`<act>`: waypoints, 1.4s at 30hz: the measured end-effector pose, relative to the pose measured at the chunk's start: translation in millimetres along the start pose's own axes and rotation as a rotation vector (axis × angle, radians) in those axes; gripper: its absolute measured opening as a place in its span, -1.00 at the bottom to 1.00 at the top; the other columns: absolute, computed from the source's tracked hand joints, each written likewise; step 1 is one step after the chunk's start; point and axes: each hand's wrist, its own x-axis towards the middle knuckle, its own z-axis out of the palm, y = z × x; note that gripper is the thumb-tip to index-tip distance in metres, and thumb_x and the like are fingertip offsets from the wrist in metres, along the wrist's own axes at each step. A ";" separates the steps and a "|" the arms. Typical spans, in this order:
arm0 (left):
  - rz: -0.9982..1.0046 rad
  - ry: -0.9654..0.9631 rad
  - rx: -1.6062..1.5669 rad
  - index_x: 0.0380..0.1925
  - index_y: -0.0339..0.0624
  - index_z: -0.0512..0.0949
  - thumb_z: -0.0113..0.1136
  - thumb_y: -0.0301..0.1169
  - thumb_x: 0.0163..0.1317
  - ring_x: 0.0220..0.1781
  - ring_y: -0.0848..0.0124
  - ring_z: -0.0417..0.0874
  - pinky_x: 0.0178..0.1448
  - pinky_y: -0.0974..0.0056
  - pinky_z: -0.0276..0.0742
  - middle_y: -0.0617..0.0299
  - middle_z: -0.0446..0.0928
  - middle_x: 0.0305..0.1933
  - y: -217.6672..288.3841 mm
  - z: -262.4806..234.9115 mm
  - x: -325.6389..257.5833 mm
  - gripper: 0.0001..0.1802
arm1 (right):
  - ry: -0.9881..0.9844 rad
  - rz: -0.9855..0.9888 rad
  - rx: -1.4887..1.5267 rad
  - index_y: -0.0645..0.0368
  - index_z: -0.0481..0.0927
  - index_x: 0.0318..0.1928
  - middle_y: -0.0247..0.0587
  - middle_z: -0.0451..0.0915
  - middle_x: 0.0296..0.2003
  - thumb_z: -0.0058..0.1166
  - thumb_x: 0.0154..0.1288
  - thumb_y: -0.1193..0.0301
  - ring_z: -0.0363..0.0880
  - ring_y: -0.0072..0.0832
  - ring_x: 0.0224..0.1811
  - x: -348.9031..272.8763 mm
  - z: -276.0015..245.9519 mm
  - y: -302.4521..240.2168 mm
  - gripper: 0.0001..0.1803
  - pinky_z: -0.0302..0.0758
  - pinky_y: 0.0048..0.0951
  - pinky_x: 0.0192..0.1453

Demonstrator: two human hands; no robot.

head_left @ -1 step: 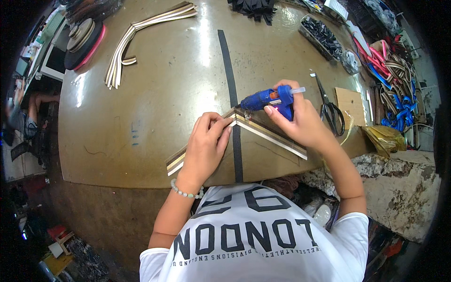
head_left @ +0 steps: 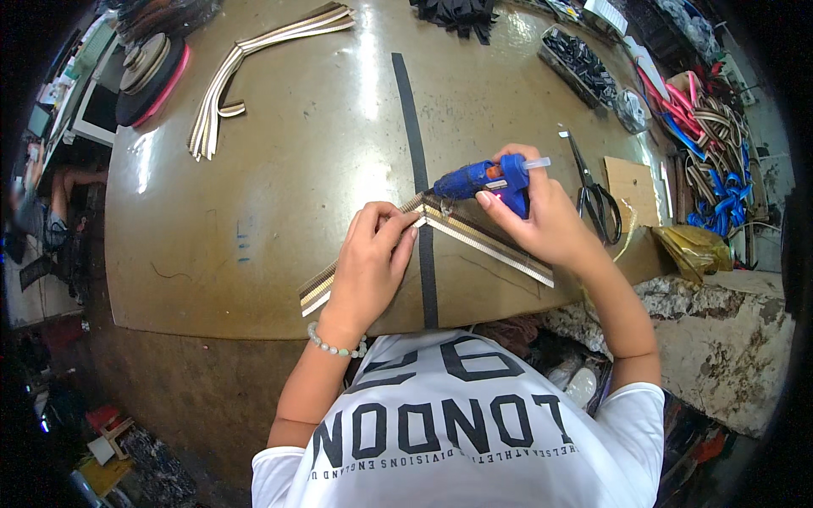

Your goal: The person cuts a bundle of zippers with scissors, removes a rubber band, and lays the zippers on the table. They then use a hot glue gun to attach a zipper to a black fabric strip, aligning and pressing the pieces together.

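Note:
A blue hot glue gun (head_left: pixel 483 179) is gripped in my right hand (head_left: pixel 546 212), a clear glue stick jutting from its back end. Its nozzle touches or hovers just over the peak of a striped webbing strap (head_left: pixel 500 248), in brown, cream and white, bent into a wide V. Fingertips of my left hand (head_left: pixel 373 254) pinch and press that strap beside the peak, while its left arm runs out under the hand. Beneath the peak, a long black strip (head_left: pixel 411 127) lies across the table, running away from me.
Black-handled scissors (head_left: pixel 599 203) and a cardboard piece (head_left: pixel 631 190) lie right of my right hand. Farther off are a bundle of striped straps (head_left: pixel 224 80), a box of black pieces (head_left: pixel 578 68) and black strips (head_left: pixel 457 15). Colourful webbing (head_left: pixel 707 144) is heaped at the right.

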 end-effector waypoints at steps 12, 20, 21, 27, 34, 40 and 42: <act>-0.027 -0.001 -0.004 -0.18 -0.28 0.60 0.26 -0.55 0.14 -0.13 0.17 0.53 -0.05 0.17 0.49 0.08 0.46 -0.18 -1.7 2.7 -1.3 -0.79 | -0.103 0.008 -0.024 0.16 0.22 0.12 0.02 0.59 -0.32 0.21 0.27 0.28 0.65 -0.12 -0.33 -35.6 4.4 -4.1 -0.45 0.53 -0.28 -0.20; -0.079 -0.005 0.007 -0.19 -0.28 0.64 0.27 -0.53 0.16 -0.21 0.26 0.58 -0.13 0.28 0.53 0.07 0.51 -0.19 3.2 1.2 -0.5 -0.81 | 0.086 -0.107 0.181 0.18 0.35 0.07 -0.01 0.63 -0.28 0.21 0.29 0.18 0.67 -0.20 -0.27 -62.5 -6.8 25.5 -0.51 0.55 -0.26 -0.22; -0.083 -0.008 0.005 -0.19 -0.28 0.64 0.27 -0.54 0.16 -0.21 0.27 0.58 -0.13 0.29 0.53 0.08 0.51 -0.19 4.0 0.9 -0.4 -0.81 | 0.171 -0.081 0.234 0.20 0.38 0.06 -0.04 0.64 -0.24 0.21 0.30 0.18 0.67 -0.29 -0.23 -69.4 -18.0 42.5 -0.52 0.55 -0.29 -0.17; -0.079 0.003 0.020 -0.20 -0.29 0.64 0.25 -0.56 0.18 -0.25 0.31 0.56 -0.16 0.30 0.50 0.10 0.50 -0.21 7.1 0.8 0.6 -0.82 | 1.101 0.490 -0.271 0.35 0.46 -0.03 0.14 0.62 -0.23 0.05 0.39 0.03 0.64 -0.06 -0.18 -99.8 -70.1 136.0 -0.46 0.52 -0.16 -0.07; -0.070 -0.013 0.003 -0.22 -0.31 0.63 0.24 -0.58 0.18 -0.28 0.32 0.53 -0.19 0.31 0.49 0.11 0.49 -0.21 6.9 -0.9 2.5 -0.84 | 0.536 0.756 -0.430 0.39 0.59 -0.30 0.31 0.59 -0.38 0.06 0.34 0.04 0.60 0.13 -0.29 -120.8 -66.7 52.7 -0.47 0.50 -0.02 -0.19; -0.094 -0.024 -0.013 -0.22 -0.31 0.62 0.24 -0.59 0.17 -0.27 0.28 0.54 -0.18 0.26 0.49 0.09 0.47 -0.20 7.4 -3.1 0.1 -0.84 | 0.463 0.312 -0.624 0.31 0.49 0.07 0.16 0.56 -0.18 0.12 0.29 0.23 0.52 0.05 -0.09 -48.7 -22.8 94.6 -0.54 0.48 -0.11 0.02; -0.091 -0.013 -0.028 -0.22 -0.31 0.62 0.24 -0.59 0.17 -0.26 0.28 0.54 -0.17 0.26 0.49 0.09 0.48 -0.21 7.0 -3.4 -0.5 -0.84 | 0.459 0.181 -0.643 0.32 0.49 0.07 0.14 0.55 -0.16 0.11 0.28 0.26 0.50 0.02 -0.05 -36.8 -11.9 96.7 -0.54 0.47 -0.13 0.04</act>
